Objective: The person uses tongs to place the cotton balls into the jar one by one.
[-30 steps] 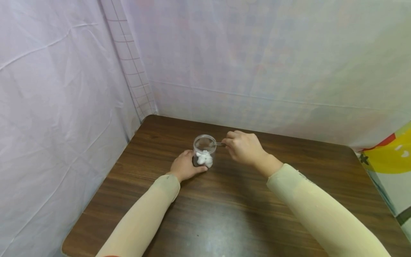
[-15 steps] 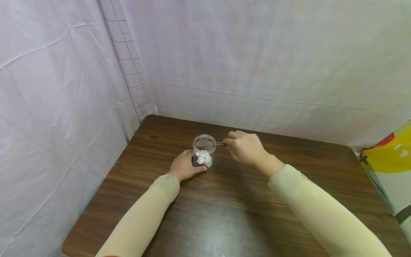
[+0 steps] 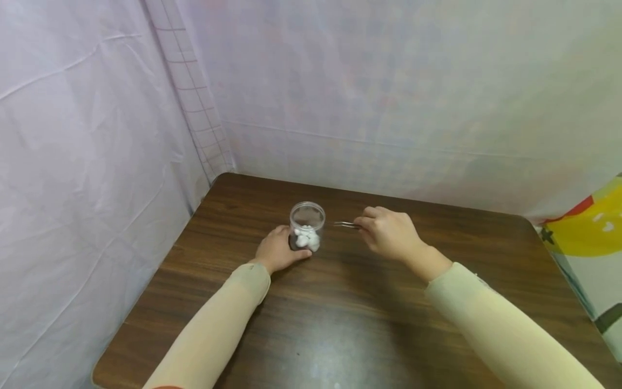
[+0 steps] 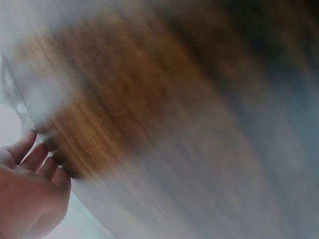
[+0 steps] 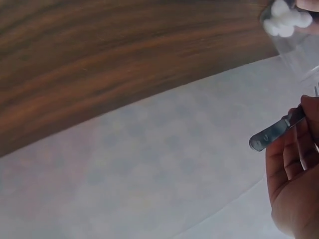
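A clear plastic jar [image 3: 307, 226] stands upright and lidless on the dark wooden surface [image 3: 369, 319], toward its far left part. White cotton balls [image 3: 305, 238] fill its lower half; in the right wrist view the same white balls [image 5: 286, 21] show through the jar's wall [image 5: 299, 50] at the top right corner.

The left hand [image 3: 277, 251] rests on the surface against the near left side of the jar, its fingers curled round the base and gripping it. The left wrist view is heavily blurred; it shows only that hand's palm and fingers [image 4: 35, 159] against the brown grain of the wood, and the jar cannot be made out there.

The right hand [image 3: 391, 235] hovers just to the right of the jar, apart from it. Its fingers are clenched in a pinch on a pair of metal tweezers [image 3: 346, 225], whose thin tips point left toward the jar's rim without touching it and carry nothing. The right wrist view shows the blunt rear end of the tweezers [image 5: 271, 133] sticking out past the curled fingers [image 5: 294, 154].

Both forearms wear pale beige sleeves [image 3: 218, 324]. Pale lilac cloth [image 3: 87, 162] hangs close round the left and far edges of the surface, and a sheet with bright yellow and red shapes [image 3: 590, 227] shows at the right edge.
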`<state>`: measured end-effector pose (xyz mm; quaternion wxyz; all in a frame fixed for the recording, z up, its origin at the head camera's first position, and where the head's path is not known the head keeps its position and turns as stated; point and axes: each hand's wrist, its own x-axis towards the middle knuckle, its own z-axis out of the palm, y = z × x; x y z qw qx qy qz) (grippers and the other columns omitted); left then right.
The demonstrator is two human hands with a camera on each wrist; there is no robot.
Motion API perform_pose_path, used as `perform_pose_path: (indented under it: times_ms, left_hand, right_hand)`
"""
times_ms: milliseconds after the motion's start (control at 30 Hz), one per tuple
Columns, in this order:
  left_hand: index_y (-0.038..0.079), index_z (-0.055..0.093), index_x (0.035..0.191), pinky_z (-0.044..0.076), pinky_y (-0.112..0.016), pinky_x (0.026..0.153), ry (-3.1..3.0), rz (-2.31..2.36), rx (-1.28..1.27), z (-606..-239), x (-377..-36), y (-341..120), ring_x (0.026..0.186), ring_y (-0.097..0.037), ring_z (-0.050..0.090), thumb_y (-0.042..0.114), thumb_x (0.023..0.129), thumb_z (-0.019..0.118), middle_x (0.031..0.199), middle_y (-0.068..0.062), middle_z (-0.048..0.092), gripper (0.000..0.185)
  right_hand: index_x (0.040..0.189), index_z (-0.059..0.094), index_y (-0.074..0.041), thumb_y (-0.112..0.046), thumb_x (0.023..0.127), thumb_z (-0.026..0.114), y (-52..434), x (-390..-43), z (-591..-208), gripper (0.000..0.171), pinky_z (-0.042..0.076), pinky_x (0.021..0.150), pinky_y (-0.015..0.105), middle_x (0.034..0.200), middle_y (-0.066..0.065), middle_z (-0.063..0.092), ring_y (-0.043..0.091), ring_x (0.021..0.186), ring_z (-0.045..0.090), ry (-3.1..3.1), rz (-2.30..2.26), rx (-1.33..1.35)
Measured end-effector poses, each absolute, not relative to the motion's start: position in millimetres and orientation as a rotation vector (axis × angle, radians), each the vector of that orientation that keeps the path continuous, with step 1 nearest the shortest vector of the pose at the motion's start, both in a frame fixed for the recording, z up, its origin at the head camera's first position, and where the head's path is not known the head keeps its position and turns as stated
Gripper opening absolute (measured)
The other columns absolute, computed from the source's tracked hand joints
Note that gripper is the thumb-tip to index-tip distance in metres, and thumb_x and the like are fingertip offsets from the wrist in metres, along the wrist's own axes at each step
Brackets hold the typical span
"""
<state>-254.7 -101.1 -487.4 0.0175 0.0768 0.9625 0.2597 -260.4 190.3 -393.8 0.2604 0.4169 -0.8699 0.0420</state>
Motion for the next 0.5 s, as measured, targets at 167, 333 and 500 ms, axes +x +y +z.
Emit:
perform_pose_path:
  times_ms: [167, 333, 500]
  left_hand:
    - [0.004, 0.051, 0.142, 0.038, -0.047, 0.108, 2.987, 0.795, 0.228, -487.9, -255.5, -101.8, 0.133, -0.031, 0.045, 0.066, 0.080, 0.072, 0.146, -0.011, 0.047, 0.090]
    - [0.004, 0.052, 0.141, 0.037, -0.047, 0.108, 2.994, 0.802, 0.229, -488.2, -256.0, -101.0, 0.133, -0.031, 0.045, 0.064, 0.080, 0.074, 0.145, -0.012, 0.048, 0.089]
    - [0.004, 0.053, 0.140, 0.038, -0.046, 0.108, 3.006, 0.800, 0.239, -489.2, -256.3, -99.5, 0.132, -0.031, 0.047, 0.064, 0.079, 0.074, 0.144, -0.012, 0.050, 0.088]
  right_hand:
    - [0.099, 0.078, -0.012, -0.014, 0.084, 0.077, 204.1, -253.0, -406.5, 0.016, 0.038, 0.040, 0.024, 0.080, -0.003, 0.059, 0.012, 0.060, 0.052, -2.444, 0.117, 1.103]
    - [0.099, 0.078, -0.013, -0.012, 0.082, 0.076, 211.1, -244.0, -425.6, 0.017, 0.037, 0.039, 0.023, 0.078, -0.005, 0.055, 0.010, 0.060, 0.051, -2.516, 0.121, 1.091]
    - [0.100, 0.078, -0.013, -0.013, 0.082, 0.076, 215.4, -234.0, -442.6, 0.017, 0.039, 0.040, 0.024, 0.078, -0.006, 0.054, 0.010, 0.061, 0.052, -2.606, 0.122, 1.068]
